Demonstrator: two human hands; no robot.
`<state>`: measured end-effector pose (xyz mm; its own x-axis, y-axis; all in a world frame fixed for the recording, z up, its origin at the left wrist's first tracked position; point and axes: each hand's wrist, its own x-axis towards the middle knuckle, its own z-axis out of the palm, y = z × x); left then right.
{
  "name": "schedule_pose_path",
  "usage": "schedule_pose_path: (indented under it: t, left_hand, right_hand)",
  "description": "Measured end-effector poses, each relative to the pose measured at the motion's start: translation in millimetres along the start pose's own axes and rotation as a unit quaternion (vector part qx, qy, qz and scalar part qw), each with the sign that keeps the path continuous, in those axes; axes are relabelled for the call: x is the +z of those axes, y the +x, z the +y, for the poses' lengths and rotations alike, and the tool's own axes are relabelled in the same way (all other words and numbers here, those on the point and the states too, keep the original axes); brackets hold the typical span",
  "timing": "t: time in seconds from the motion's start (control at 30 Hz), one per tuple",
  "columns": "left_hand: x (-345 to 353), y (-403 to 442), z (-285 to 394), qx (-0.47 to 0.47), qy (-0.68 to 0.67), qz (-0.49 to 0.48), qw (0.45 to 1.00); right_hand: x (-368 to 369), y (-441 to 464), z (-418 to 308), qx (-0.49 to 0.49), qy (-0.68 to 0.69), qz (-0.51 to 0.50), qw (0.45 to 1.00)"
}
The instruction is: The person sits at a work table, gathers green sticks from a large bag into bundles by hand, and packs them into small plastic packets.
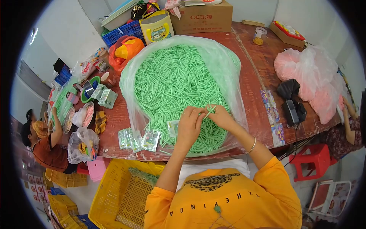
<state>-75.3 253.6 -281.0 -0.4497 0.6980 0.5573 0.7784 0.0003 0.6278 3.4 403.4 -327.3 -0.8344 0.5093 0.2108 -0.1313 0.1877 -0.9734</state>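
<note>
A large clear plastic bag (127,82) lies open on the red-brown table (249,72), full of thin green sticks (171,76). Over the front part of the pile, my right hand (220,116) pinches a few green sticks between thumb and fingers. My left hand (189,121) is beside it, fingers bent together and close to the same sticks; whatever it holds is too small to make out. One small printed packet (172,128) lies on the sticks left of my left hand. More packets (151,140) rest on the table at the bag's front left.
A yellow crate (105,191) stands below the table edge. Left are cups, bowls and an orange bag (126,51). A cardboard box (202,17) is behind. Right are a black device (292,112) and pink-filled bags (305,76). Other people sit at both sides.
</note>
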Motion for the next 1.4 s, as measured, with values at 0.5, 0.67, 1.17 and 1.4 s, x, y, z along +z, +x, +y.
schedule_pose_path:
  t: [0.5,0.67,1.17,1.4]
  left_hand:
    - [42.9,-22.6,21.2,-0.283,-0.650,0.037,0.705]
    - [46.0,-14.8,14.2,-0.248,-0.680,0.058,0.687]
    - [11.0,8.9,7.3,0.001,0.078,0.082,0.994]
    - [-8.0,27.0,-20.6,0.013,0.121,0.124,0.985]
  right_hand:
    - [19.1,2.2,-42.8,-0.041,0.253,0.131,0.958]
    - [23.5,-9.1,-50.6,0.005,0.201,0.073,0.977]
    - [6.3,14.0,-28.7,-0.044,-0.141,0.048,0.988]
    - [-8.6,15.7,-10.7,-0.025,-0.089,0.081,0.992]
